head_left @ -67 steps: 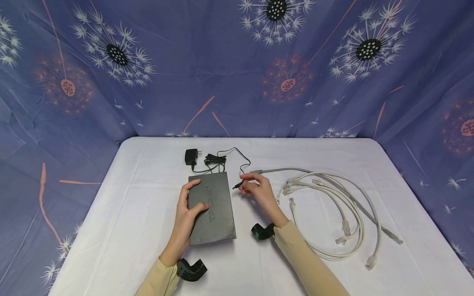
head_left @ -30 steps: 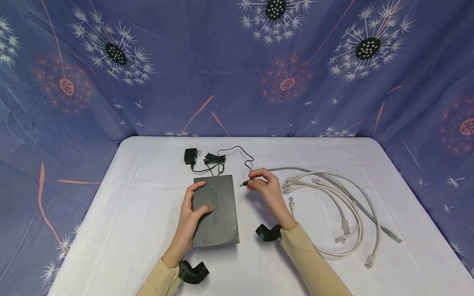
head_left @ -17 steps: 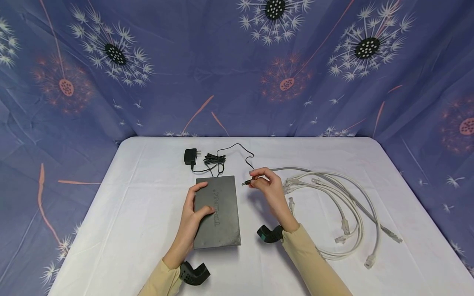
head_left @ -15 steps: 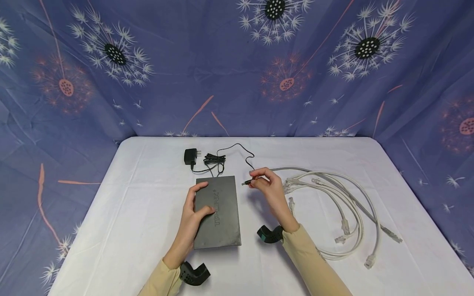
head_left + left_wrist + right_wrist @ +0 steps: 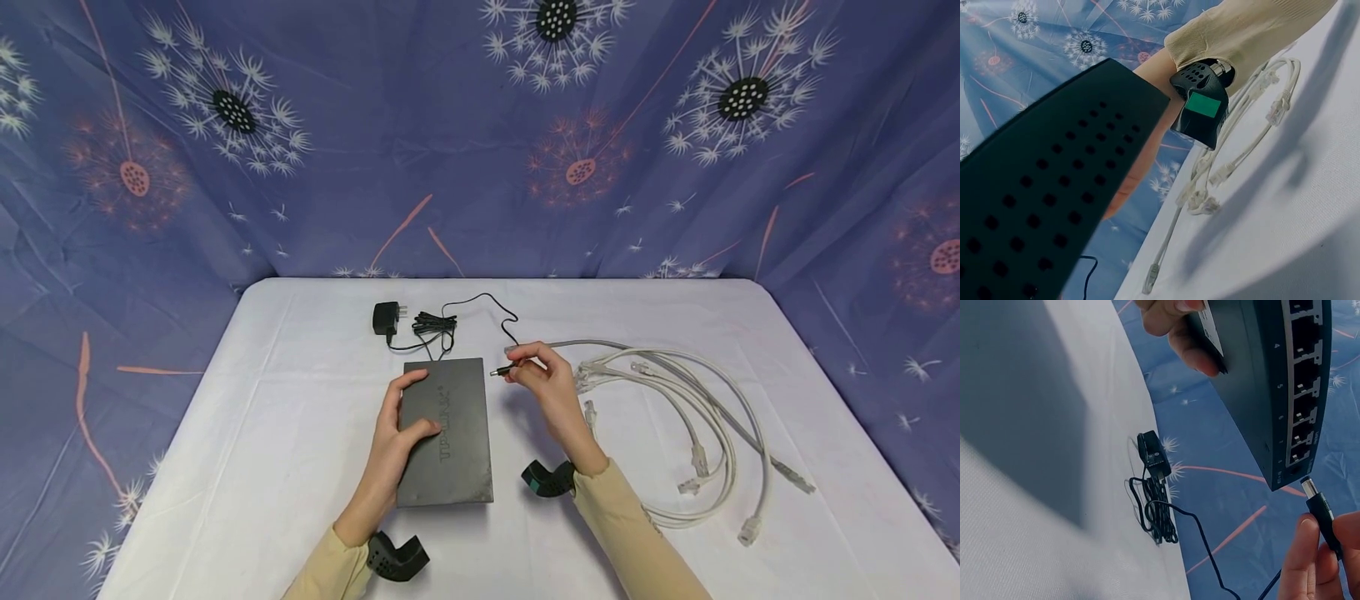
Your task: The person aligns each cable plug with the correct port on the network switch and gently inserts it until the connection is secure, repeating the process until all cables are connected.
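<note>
My left hand (image 5: 397, 442) grips a dark grey TP-Link network switch (image 5: 457, 467) from its left side, thumb on the top face. The switch is lifted off the table, and its vented side fills much of the left wrist view. Between thumb and fingers, my right hand (image 5: 551, 387) pinches a black barrel power plug (image 5: 1320, 511). In the right wrist view the plug's metal tip lies close by the corner of the switch (image 5: 1250, 406), at the end of the numbered port row. Its thin black cord runs back to a power adapter (image 5: 386, 317) on the table.
The adapter's bundled cord (image 5: 435, 323) lies behind the switch. Several pale network cables (image 5: 731, 467) are coiled on the right of the white-covered table (image 5: 247, 467), beside a darker grey cable (image 5: 750, 437). Each wrist wears a black camera mount (image 5: 397, 558). A patterned blue curtain (image 5: 465, 133) hangs behind.
Both hands have shifted to the right, the switch and plug with them. Over the last half second the switch moved further right, so the gap to the plug has narrowed.
</note>
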`<state>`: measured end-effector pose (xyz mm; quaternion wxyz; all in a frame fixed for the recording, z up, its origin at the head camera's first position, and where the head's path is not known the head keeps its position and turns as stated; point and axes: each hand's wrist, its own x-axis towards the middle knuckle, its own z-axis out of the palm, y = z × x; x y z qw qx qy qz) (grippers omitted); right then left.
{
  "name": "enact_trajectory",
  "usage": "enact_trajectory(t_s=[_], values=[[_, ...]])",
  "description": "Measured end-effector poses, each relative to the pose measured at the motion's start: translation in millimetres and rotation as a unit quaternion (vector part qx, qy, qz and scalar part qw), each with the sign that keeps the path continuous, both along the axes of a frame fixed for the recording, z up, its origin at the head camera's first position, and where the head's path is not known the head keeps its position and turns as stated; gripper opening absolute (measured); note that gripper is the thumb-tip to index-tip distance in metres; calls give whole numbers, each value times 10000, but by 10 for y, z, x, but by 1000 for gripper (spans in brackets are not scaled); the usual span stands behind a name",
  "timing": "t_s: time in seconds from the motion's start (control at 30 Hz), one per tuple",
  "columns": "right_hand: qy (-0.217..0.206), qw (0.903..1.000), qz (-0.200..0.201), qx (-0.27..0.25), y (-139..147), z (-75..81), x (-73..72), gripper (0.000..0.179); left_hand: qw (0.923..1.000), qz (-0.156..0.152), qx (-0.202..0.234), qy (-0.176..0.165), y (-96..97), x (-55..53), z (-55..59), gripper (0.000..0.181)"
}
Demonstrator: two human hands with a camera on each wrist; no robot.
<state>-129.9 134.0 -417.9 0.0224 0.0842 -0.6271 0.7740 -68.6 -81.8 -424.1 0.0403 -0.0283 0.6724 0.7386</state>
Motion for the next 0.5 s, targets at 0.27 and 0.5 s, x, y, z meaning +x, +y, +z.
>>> enact_trajectory(t_s=[0.27, 0.5], values=[[44, 10000, -39, 61, 2, 6, 26, 18, 10000, -90, -40, -6, 25, 15, 13, 65], [81, 10000, -47, -11, -3, 8, 33, 16, 9999, -117, 40, 1, 44, 17, 13, 67]])
